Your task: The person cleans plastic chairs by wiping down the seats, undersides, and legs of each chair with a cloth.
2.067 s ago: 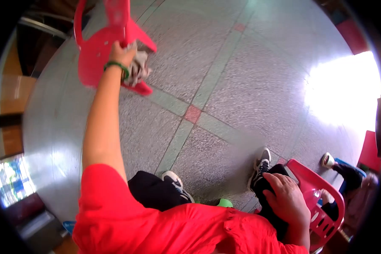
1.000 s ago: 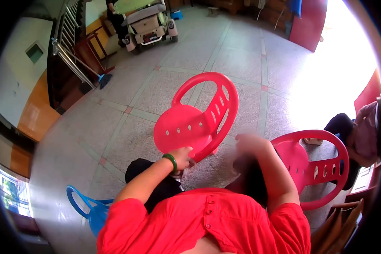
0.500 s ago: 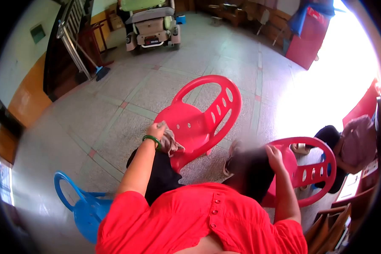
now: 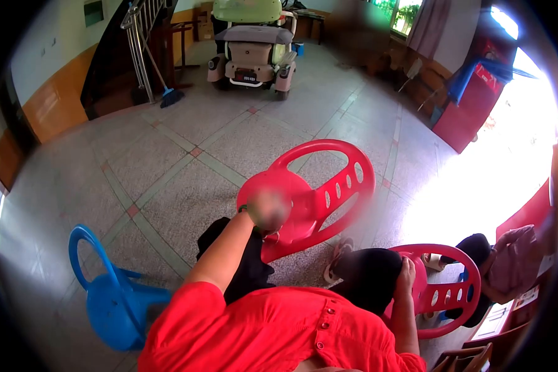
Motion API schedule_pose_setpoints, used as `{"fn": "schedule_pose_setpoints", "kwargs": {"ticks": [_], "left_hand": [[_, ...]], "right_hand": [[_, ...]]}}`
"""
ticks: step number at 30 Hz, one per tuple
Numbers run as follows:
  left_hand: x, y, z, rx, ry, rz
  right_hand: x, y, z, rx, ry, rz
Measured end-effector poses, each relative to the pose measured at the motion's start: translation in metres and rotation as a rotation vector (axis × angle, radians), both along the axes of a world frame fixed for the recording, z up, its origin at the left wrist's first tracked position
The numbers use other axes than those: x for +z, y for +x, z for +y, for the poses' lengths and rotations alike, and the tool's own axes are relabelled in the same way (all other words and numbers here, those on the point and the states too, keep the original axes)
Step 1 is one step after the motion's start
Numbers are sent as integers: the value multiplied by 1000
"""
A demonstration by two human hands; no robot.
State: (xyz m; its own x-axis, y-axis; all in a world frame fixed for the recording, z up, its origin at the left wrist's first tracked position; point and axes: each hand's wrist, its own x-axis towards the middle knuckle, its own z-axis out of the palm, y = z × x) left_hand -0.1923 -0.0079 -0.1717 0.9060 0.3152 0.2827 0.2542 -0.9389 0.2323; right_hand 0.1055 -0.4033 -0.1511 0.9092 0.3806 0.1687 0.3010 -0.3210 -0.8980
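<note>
A red plastic chair (image 4: 273, 183) with a slotted, looped backrest stands before me. My left hand (image 4: 268, 211), a green bangle on its wrist, is over the near part of the chair's seat. Motion smears its fingers and the grey-brown cloth bunched in them. My right hand (image 4: 406, 276) lies on my black-trousered knee (image 4: 372, 279), its fingers resting along the fabric and holding nothing. Beside that knee is a second red chair (image 4: 468, 297), partly hidden by my leg and hand.
A blue plastic chair (image 4: 108, 310) is at my left. Another person (image 4: 511, 257) sits at the right edge, partly cut off. Farther back are a three-wheeled vehicle (image 4: 251, 59), a broom (image 4: 170, 97) by the stair rail, and a red cabinet (image 4: 471, 111) beside the bright doorway.
My left hand has moved with the cloth from the chair's near left edge farther onto the seat. My right hand stays on my knee. The camera view has tilted up somewhat.
</note>
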Motion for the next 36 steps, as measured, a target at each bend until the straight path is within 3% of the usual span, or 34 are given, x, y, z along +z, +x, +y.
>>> {"fn": "schedule_pose_setpoints", "kwargs": {"ticks": [2,3,5,9,11,12,13,16,18,19,23,24,25,26,28,30,31,32,33,34,36], "left_hand": [[-4,-3,-3,-86,71,-43],[-8,-2,-2,-113,206,88],[0,-4,-4,-168,234,-33],[5,-1,-1,-220,147,-13],[1,4,2,-211,92,86],[-1,7,4,-210,71,123],[-5,10,4,-210,58,158],[-12,26,8,-232,40,230],[-19,36,8,-243,34,271],[-21,41,8,-246,36,284],[-37,56,-1,-306,59,307],[-27,65,-13,-294,-34,159],[5,74,-32,-287,-58,342],[3,78,-37,-260,-70,338],[-12,73,-36,-391,-96,38],[-69,69,-12,-548,-247,-117],[-73,71,-7,-630,-253,-136],[-45,67,-18,-401,-480,-40],[-42,66,-20,-352,-497,-108],[-41,62,-23,-306,-517,-177],[9,53,-36,-164,-615,-75]], "right_hand": [[-9,13,-15,70,147,216],[-4,17,-16,146,135,323],[-5,25,-12,199,30,346],[14,7,16,134,-502,44],[-44,32,26,171,-781,-113],[-25,10,32,83,-687,-15],[-57,22,37,134,-718,50],[-61,7,56,97,-776,109],[-77,1,61,50,-524,-179],[-75,4,63,51,-526,-175],[-62,13,79,271,-387,89],[-60,14,82,318,-321,186],[-57,13,83,352,-286,181],[-53,12,84,380,-297,177],[-50,11,86,528,-508,186],[-122,41,65,1075,-380,-65],[-96,29,51,1109,-417,500],[-32,10,43,1271,-435,514],[-47,3,27,1230,-622,576],[-36,-11,20,1209,-749,302],[-51,-14,11,1153,-765,246]]}}
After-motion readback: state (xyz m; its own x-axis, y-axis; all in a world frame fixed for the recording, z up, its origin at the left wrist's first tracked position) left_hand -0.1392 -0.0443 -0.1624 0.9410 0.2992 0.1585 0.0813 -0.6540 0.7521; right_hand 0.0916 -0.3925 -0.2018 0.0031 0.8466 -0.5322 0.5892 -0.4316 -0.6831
